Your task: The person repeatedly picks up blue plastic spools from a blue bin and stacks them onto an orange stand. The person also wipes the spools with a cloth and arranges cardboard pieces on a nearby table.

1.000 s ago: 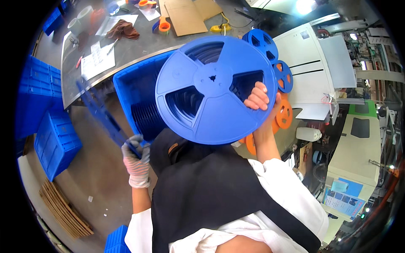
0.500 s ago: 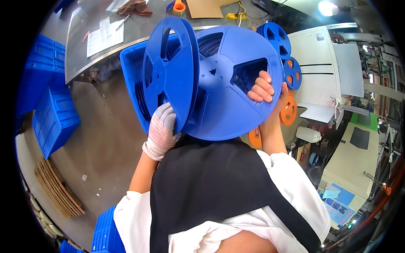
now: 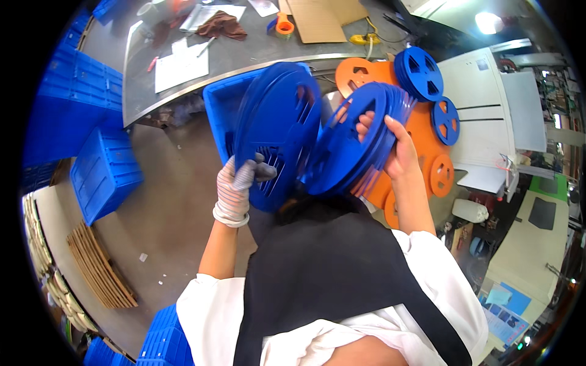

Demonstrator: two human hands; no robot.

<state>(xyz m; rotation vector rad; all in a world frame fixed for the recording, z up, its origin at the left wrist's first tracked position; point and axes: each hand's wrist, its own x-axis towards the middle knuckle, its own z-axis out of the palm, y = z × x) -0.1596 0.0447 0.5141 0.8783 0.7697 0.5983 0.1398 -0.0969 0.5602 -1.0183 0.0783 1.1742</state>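
My left hand (image 3: 243, 185), in a striped glove with grey fingertips, grips the lower left edge of several blue plastic reels (image 3: 268, 128) held tilted together. My right hand (image 3: 400, 146), bare, is wrapped round the rim of a second stack of blue reels (image 3: 339, 161), its fingers passing through a cut-out. Motion blurs this right stack. The lower edges of the two stacks come close together in front of my black apron (image 3: 342, 262); whether they touch I cannot tell. Behind them stands a blue crate (image 3: 220, 113), its inside mostly hidden by the left stack.
Orange reels (image 3: 441, 175) and more blue reels (image 3: 421, 73) stand at the right. Ahead, a metal table (image 3: 137, 91) carries papers, a brown cloth (image 3: 223, 26), a tape roll (image 3: 284, 25) and cardboard (image 3: 317, 24). Blue crates (image 3: 107, 177) and flat cardboard (image 3: 101, 268) lie left.
The right-hand reels have turned from facing me to edge-on, showing a stack and uncovering orange reels behind. The left-hand reels have tilted over, their holes now partly covered. My view has shifted left.
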